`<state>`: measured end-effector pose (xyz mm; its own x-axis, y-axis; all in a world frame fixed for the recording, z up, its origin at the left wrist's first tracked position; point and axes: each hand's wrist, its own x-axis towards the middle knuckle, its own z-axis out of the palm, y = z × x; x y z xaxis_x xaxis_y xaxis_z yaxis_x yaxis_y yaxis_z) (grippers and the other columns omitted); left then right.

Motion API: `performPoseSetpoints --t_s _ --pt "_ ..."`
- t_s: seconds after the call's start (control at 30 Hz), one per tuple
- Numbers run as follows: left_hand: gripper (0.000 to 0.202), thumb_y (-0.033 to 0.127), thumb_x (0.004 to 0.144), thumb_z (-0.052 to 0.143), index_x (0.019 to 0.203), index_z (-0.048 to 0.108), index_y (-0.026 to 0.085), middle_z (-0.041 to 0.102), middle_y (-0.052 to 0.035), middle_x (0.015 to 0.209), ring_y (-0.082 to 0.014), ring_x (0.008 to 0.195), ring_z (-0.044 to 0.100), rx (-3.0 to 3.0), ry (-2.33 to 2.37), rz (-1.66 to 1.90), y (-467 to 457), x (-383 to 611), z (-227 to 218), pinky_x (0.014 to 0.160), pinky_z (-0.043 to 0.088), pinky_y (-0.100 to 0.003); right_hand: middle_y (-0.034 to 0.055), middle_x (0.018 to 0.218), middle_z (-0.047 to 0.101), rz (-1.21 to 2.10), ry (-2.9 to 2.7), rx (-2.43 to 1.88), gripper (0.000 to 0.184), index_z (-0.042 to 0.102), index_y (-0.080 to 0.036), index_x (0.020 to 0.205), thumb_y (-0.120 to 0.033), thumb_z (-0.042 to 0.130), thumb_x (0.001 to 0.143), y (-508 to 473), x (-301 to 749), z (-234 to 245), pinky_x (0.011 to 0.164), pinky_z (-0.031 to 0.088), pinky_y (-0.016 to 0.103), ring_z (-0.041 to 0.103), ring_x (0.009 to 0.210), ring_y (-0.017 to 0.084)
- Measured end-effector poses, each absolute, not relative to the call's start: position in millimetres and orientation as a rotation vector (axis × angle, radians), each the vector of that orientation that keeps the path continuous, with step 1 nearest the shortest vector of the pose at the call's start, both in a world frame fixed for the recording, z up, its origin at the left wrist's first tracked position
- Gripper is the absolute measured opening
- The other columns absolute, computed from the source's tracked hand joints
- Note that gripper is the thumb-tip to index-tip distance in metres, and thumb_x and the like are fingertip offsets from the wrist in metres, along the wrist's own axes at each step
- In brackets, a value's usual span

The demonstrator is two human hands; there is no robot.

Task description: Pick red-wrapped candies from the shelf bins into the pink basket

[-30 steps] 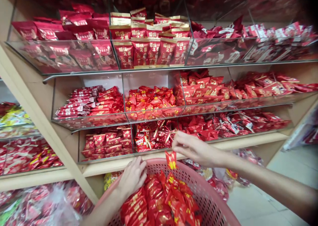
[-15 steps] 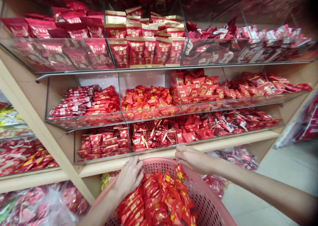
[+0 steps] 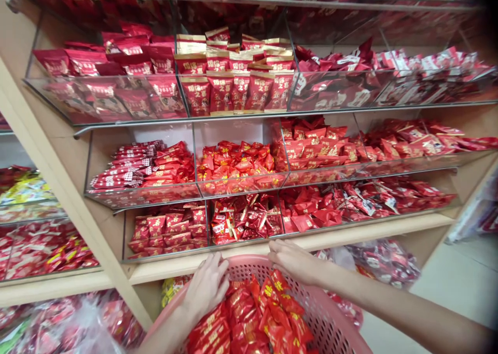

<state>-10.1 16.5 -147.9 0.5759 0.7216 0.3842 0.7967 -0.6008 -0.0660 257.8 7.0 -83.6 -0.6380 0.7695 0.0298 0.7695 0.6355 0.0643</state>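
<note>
A pink perforated plastic basket [image 3: 324, 312] sits low in front of me, heaped with shiny red snack packets [image 3: 251, 317] printed in gold. At the basket's far rim, left of its middle, my left hand [image 3: 208, 284] is closed with its fingers curled over the edge; the fingertips are partly hidden. My right hand [image 3: 293, 262] is closed on the rim a little further right, knuckles close to the wooden shelf edge. The packets lie between and below my hands.
Tiered clear bins of red packets [image 3: 237, 162] face me, above a wooden ledge [image 3: 167, 268]. Below stand plastic bags of packets [image 3: 385, 260] at the right and more bagged packets [image 3: 81, 323] at the left. A wooden upright [image 3: 70, 182] divides the shelving; tiled floor [image 3: 439, 286] shows at right.
The shelves have shifted slightly right and down in view. A packet that leaned against the basket's far wall now lies lower against the heap. Both hands stay at the rim.
</note>
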Motion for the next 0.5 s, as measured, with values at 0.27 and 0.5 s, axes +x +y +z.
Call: performPoseSetpoints --t_s 0.27,0.5 --pt "0.031 0.021 0.081 0.045 0.111 0.051 0.021 0.056 -0.0131 0.119 -0.0275 0.11 0.054 -2.48 -1.251 -0.448 21 -14 -160 0.092 0.046 -0.042 0.0064 0.082 0.061 0.044 3.054 1.315 0.025 0.062 -0.016 0.081 -0.024 0.04 0.09 1 240 -34 0.065 0.037 0.026 0.056 0.076 0.016" --pt "0.033 0.023 0.08 0.047 0.113 0.052 0.021 0.057 -0.0148 0.122 -0.0288 0.11 0.055 -2.418 -1.233 -0.415 22 -17 -168 0.09 0.047 -0.043 0.0015 0.069 0.06 0.06 3.575 1.24 0.026 0.062 -0.015 0.077 -0.029 0.044 0.09 33 207 70 0.061 0.035 0.022 0.05 0.061 0.01"
